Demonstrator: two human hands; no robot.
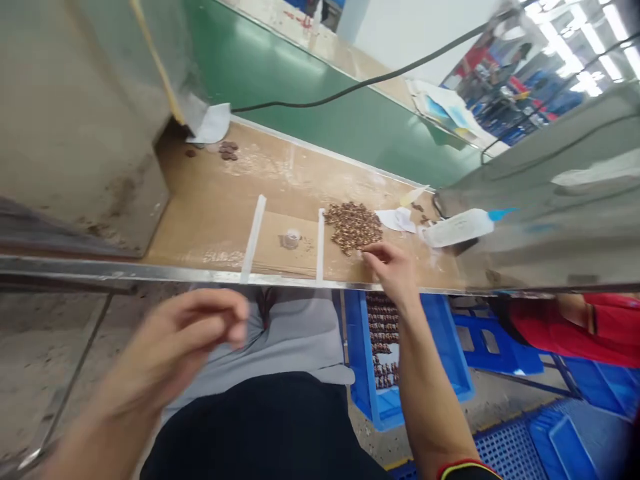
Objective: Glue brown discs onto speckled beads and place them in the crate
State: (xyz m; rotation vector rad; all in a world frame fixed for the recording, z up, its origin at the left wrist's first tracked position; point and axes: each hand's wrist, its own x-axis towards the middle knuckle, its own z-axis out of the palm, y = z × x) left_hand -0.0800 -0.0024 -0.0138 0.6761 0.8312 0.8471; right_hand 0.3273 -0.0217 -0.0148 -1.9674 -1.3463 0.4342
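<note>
My right hand is at the near edge of a pile of small brown and gold-coloured pieces on the brown work surface. Its thumb and forefinger are pinched together; anything between them is too small to make out. My left hand is in the air in front of the bench edge, above my lap, its fingers loosely curled and smeared by motion. Between two white tape strips, a small clear round cup sits on a cardboard sheet, with tiny bits scattered to its right.
A white squeeze bottle with a blue tip lies right of a white paper scrap. Metal housings flank the bench. Dark round pieces lie at back left. A blue crate with rows of brown parts stands below. A cable crosses the green belt.
</note>
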